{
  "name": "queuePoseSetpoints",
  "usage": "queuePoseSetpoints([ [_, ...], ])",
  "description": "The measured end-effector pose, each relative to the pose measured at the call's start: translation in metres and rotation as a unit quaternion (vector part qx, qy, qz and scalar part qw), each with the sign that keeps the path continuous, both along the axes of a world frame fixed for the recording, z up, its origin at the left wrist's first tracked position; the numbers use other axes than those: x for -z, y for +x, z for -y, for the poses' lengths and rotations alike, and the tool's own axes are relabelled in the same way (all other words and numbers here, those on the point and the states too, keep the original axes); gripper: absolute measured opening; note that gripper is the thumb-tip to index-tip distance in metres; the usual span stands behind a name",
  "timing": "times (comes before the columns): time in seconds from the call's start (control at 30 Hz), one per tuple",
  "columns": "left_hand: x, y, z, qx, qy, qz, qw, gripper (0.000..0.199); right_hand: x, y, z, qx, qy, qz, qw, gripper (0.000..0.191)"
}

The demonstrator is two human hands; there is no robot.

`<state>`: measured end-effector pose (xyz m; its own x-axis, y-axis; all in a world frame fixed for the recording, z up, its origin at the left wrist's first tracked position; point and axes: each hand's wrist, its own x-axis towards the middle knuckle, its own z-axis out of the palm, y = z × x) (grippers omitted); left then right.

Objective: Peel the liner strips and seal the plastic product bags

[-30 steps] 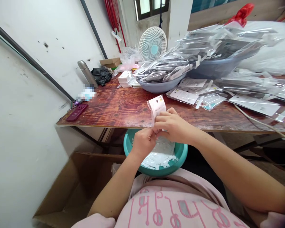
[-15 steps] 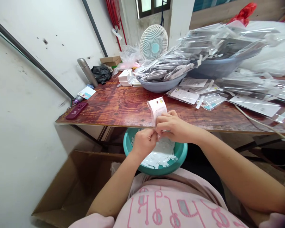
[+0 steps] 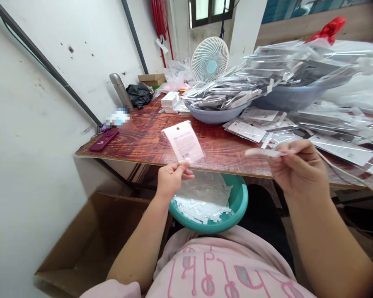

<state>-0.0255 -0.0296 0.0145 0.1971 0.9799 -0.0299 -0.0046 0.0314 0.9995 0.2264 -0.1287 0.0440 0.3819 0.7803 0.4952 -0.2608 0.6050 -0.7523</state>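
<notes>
My left hand [image 3: 174,177] pinches the lower edge of a clear plastic packet with a white printed card [image 3: 184,141] inside, tilted above the front of the table. Out to the right, my right hand [image 3: 301,167] is closed on a thin white strip [image 3: 262,152], slightly blurred, which points left from the fingertips. Below the hands, by my lap, sits a teal basin [image 3: 243,203] with many small white strips [image 3: 202,210] and a pale plastic sheet [image 3: 205,186] in it.
Two blue-grey basins [image 3: 209,117] heaped with packets stand on the wood-grain table [image 3: 136,140]. Loose packets [image 3: 247,130] lie at right near a cable [image 3: 354,169]. A fan [image 3: 210,60], white boxes [image 3: 170,102], a bottle [image 3: 120,90] and a dark red phone [image 3: 104,140] are farther back and left; a carton [image 3: 90,236] is below.
My hands, which were together on the packet, have moved apart. The right went right with a white strip; the left moved a little left with the packet, which is now flatter to view.
</notes>
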Motion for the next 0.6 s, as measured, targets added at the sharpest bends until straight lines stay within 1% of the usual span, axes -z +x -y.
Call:
queuePoseSetpoints([
  [0.03,-0.002,-0.003,-0.002,-0.017,-0.001,0.012,1.0,0.031,0.002,-0.001,0.001,-0.007,0.006,-0.019,1.0,0.013],
  [0.07,-0.004,-0.006,-0.004,-0.028,-0.002,0.023,0.999,0.031,0.005,-0.005,0.001,-0.037,-0.009,-0.01,0.999,0.013],
  [0.1,-0.006,-0.007,-0.004,-0.036,-0.003,0.032,0.999,0.031,0.01,-0.012,0.001,-0.086,-0.048,0.033,0.995,0.014],
  [0.13,-0.008,-0.008,-0.004,-0.04,-0.005,0.041,0.998,0.031,0.015,-0.02,-0.001,-0.144,-0.103,0.107,0.978,0.015],
  [0.17,-0.01,-0.008,-0.002,-0.043,-0.006,0.048,0.998,0.031,0.022,-0.029,-0.003,-0.197,-0.165,0.205,0.944,0.016],
  [0.2,-0.012,-0.008,0.0,-0.041,-0.006,0.054,0.998,0.031,0.029,-0.039,-0.006,-0.227,-0.219,0.307,0.898,0.018],
  [0.23,-0.015,-0.008,0.002,-0.038,-0.007,0.06,0.997,0.03,0.035,-0.047,-0.009,-0.22,-0.25,0.392,0.857,0.02],
  [0.27,-0.017,-0.008,0.005,-0.033,-0.008,0.066,0.997,0.029,0.041,-0.054,-0.012,-0.192,-0.269,0.46,0.824,0.02],
  [0.3,-0.019,-0.007,0.007,-0.026,-0.009,0.072,0.997,0.029,0.046,-0.059,-0.015,-0.146,-0.271,0.502,0.808,0.017],
  [0.33,-0.022,-0.007,0.009,-0.019,-0.01,0.079,0.997,0.029,0.049,-0.062,-0.017,-0.101,-0.262,0.524,0.804,0.012],
  [0.37,-0.024,-0.007,0.012,-0.011,-0.013,0.086,0.996,0.028,0.05,-0.064,-0.018,-0.073,-0.244,0.533,0.807,0.009],
  [0.4,-0.026,-0.007,0.014,-0.004,-0.016,0.093,0.996,0.028,0.05,-0.064,-0.019,-0.064,-0.22,0.533,0.814,0.012],
  [0.43,-0.028,-0.007,0.016,0.004,-0.02,0.099,0.995,0.028,0.049,-0.063,-0.019,-0.07,-0.194,0.526,0.825,0.014],
  [0.47,-0.03,-0.006,0.018,0.01,-0.024,0.105,0.994,0.027,0.046,-0.061,-0.018,-0.083,-0.174,0.511,0.838,0.016],
  [0.53,-0.032,-0.005,0.022,0.025,-0.033,0.116,0.992,0.026,0.038,-0.057,-0.018,-0.108,-0.165,0.449,0.871,0.024],
  [0.6,-0.034,-0.004,0.027,0.04,-0.04,0.124,0.991,0.025,0.025,-0.053,-0.02,-0.109,-0.153,0.347,0.919,0.036],
])
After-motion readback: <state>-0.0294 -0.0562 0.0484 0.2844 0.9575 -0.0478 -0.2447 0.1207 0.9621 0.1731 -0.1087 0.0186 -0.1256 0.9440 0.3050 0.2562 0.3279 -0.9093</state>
